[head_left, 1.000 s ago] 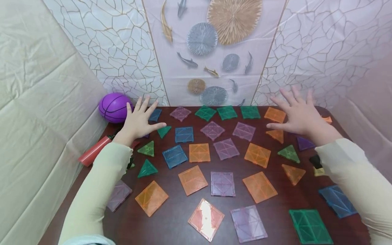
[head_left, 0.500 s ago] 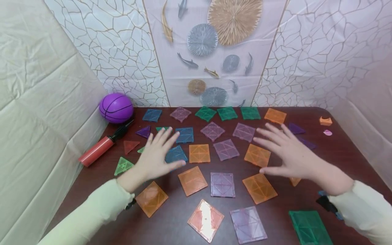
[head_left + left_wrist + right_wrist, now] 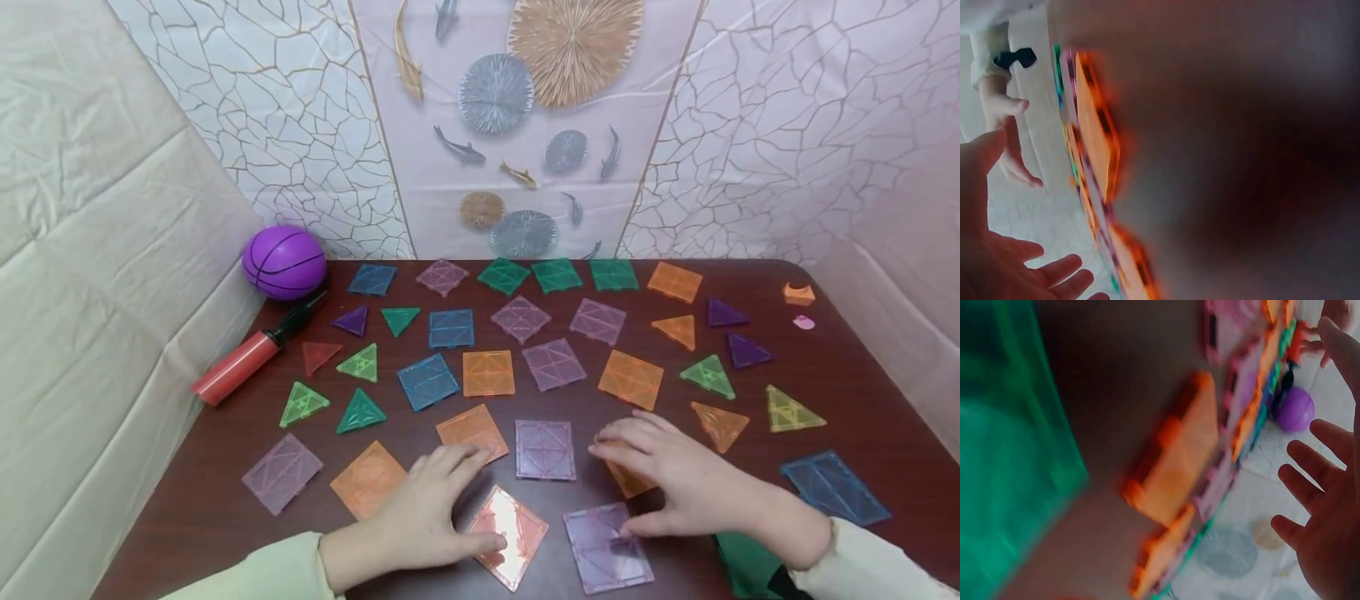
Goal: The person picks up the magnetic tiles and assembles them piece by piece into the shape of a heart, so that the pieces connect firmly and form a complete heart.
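Colourful translucent magnetic tiles lie spread flat over a dark wooden table. My left hand hovers near the front, fingers spread, overlapping an orange square tile and a shiny pinkish-orange square tile. My right hand is above an orange square tile and a light purple square tile, its thumb over the purple one. In the left wrist view the left hand has nothing in it. The right wrist view likewise shows the right hand holding nothing, with a green tile close to the camera.
A purple ball and a red hand pump are at the left. Triangular tiles lie on both sides, such as a yellow triangle. Small orange and pink pieces lie at the far right. Fabric walls surround the table.
Both hands have drawn back from the far side of the table towards the front and closer together, uncovering the tiles behind. The tiles have not moved.
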### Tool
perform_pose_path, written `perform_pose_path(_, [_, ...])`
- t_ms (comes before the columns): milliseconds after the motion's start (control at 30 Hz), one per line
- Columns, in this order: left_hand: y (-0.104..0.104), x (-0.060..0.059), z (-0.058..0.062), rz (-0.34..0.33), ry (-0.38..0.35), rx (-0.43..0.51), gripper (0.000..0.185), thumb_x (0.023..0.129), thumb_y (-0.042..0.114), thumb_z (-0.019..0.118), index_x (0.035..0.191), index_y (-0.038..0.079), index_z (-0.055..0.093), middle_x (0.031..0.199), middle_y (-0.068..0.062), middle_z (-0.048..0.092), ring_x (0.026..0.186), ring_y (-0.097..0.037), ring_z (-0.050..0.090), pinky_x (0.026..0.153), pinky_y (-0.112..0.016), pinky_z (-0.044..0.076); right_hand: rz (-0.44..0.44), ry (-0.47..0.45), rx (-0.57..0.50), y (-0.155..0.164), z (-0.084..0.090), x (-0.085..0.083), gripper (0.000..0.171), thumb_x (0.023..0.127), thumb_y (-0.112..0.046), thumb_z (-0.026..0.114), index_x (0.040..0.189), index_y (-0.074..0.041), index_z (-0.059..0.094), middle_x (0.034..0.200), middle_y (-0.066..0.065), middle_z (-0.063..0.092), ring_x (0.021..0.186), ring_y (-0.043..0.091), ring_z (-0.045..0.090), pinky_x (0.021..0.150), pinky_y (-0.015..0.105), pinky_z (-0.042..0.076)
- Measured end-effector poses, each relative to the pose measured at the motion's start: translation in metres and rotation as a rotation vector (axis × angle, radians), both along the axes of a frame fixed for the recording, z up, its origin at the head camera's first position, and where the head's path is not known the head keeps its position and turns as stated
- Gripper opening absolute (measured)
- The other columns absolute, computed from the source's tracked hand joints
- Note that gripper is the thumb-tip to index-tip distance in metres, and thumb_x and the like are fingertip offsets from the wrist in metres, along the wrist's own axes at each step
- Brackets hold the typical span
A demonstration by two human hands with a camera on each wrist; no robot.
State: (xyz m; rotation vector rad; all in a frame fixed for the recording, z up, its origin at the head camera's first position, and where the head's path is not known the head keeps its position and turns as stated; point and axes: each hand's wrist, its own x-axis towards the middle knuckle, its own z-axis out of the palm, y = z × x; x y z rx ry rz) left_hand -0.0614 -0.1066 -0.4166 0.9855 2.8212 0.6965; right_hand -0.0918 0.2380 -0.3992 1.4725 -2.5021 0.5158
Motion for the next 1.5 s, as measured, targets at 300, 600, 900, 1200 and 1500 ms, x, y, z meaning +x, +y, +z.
perform_pose_path(300, [0.012, 0.017, -0.017, 0.0, -0.105, -0.05, 0.098, 0.074, 0.073, 0.063, 0.143, 0.007, 0.044, 0.126, 0.001, 0.051, 0.106, -0.01, 0.043, 0.079, -0.03, 0.037, -0.012, -0.046, 0.066, -0.007, -0.022, 0.018, 0.073, 0.067, -0.069, 0.073, 0.121, -0.02, 0.065, 0.116, -0.015, 0.053, 0.105, 0.006, 0.047, 0.089, 0.036, 0.038])
perform_pose_path(600, [0.024, 0.022, -0.025, 0.014, -0.085, -0.109, 0.102, 0.067, 0.074, 0.069, 0.136, 0.002, 0.05, 0.117, 0.003, 0.048, 0.101, -0.009, 0.039, 0.074, -0.024, 0.032, -0.005, -0.096, 0.091, -0.011, -0.031, 0.023, 0.073, 0.064, -0.072, 0.072, 0.114, -0.02, 0.068, 0.105, -0.02, 0.048, 0.094, 0.0, 0.036, 0.074, 0.022, 0.024])
perform_pose_path(900, [0.023, 0.017, -0.022, -0.04, -0.077, -0.142, 0.097, 0.065, 0.062, 0.079, 0.138, 0.004, 0.05, 0.122, 0.001, 0.049, 0.11, -0.013, 0.04, 0.075, -0.025, 0.032, -0.001, -0.1, 0.091, -0.014, -0.034, 0.023, 0.068, 0.065, -0.067, 0.075, 0.114, -0.019, 0.07, 0.102, -0.02, 0.047, 0.093, 0.0, 0.036, 0.074, 0.021, 0.025])
perform_pose_path(1200, [0.015, 0.002, -0.014, -0.216, -0.189, -0.124, 0.08, 0.072, 0.045, 0.081, 0.137, 0.009, 0.051, 0.133, 0.003, 0.047, 0.115, -0.011, 0.041, 0.093, -0.036, 0.042, -0.035, -0.1, 0.087, -0.022, -0.035, 0.026, 0.068, 0.067, -0.064, 0.076, 0.113, -0.015, 0.07, 0.105, -0.018, 0.05, 0.094, -0.001, 0.042, 0.075, 0.024, 0.032])
perform_pose_path(1500, [0.009, -0.007, -0.011, -0.411, -0.18, -0.153, 0.077, 0.077, 0.04, 0.077, 0.142, 0.014, 0.047, 0.143, 0.005, 0.043, 0.116, -0.008, 0.037, 0.097, -0.029, 0.037, -0.057, -0.072, 0.054, -0.037, -0.039, 0.028, 0.066, 0.071, -0.064, 0.074, 0.113, -0.013, 0.07, 0.108, -0.015, 0.053, 0.095, 0.002, 0.044, 0.076, 0.026, 0.036])
